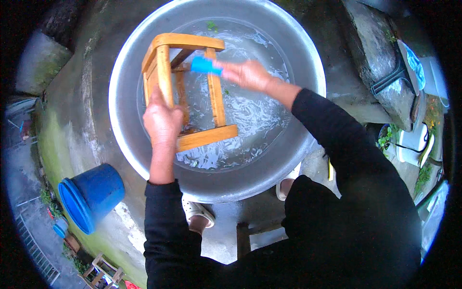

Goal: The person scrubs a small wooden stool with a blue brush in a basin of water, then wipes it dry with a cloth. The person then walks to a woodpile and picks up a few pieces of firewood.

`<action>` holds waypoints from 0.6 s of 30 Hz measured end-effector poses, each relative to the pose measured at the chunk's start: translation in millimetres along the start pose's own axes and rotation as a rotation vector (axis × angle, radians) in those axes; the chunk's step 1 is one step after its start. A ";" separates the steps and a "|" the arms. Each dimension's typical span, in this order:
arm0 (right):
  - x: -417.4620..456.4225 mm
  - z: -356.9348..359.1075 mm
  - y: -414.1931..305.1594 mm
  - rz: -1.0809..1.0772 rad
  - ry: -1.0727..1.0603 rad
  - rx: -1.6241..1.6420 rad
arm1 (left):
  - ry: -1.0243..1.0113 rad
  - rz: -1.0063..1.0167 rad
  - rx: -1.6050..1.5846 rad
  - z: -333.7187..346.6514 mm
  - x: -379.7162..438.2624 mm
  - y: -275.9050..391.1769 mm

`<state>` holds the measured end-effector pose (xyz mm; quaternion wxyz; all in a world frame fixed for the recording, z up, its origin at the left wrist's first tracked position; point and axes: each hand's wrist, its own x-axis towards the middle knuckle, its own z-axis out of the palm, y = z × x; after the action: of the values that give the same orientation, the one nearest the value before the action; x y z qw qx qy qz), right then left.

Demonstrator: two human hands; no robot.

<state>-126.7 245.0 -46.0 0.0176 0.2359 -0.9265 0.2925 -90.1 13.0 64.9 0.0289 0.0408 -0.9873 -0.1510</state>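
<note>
A large metal basin (317,72) holds rippled water (245,108) with a few green leaf bits afloat. In it a small wooden stool (165,72) is tilted, its lower parts in or over the water. My left hand (163,119) grips the stool's near left bar, fingers partly hidden behind the wood. My right hand (249,75) holds a small blue scrubber (202,65), blurred by motion, at the stool's upper right leg. Whether the scrubber touches the wood is hard to tell.
A blue plastic bucket (103,191) lies tipped at the left. My feet in pale clogs (196,213) are close against the basin's near side. Dark wooden furniture (243,238) stands below me. To the right are a stone ledge (371,54) and a white container (411,144).
</note>
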 end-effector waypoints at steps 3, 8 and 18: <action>-8.8 -0.2 -4.7 0.100 0.002 0.027 | -0.029 0.019 0.065 7.8 1.7 8.1; -50.7 -15.0 -39.0 -0.135 -0.369 0.083 | -0.008 0.020 0.006 -0.8 -2.7 1.2; -51.0 4.4 3.0 0.506 0.119 -0.105 | 0.023 -0.004 0.110 -5.2 5.4 -17.5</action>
<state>-82.3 266.6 -60.0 0.0107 -0.0220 -0.9672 0.2527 -93.8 -5.8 64.9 0.0376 0.0463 -0.9936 -0.0959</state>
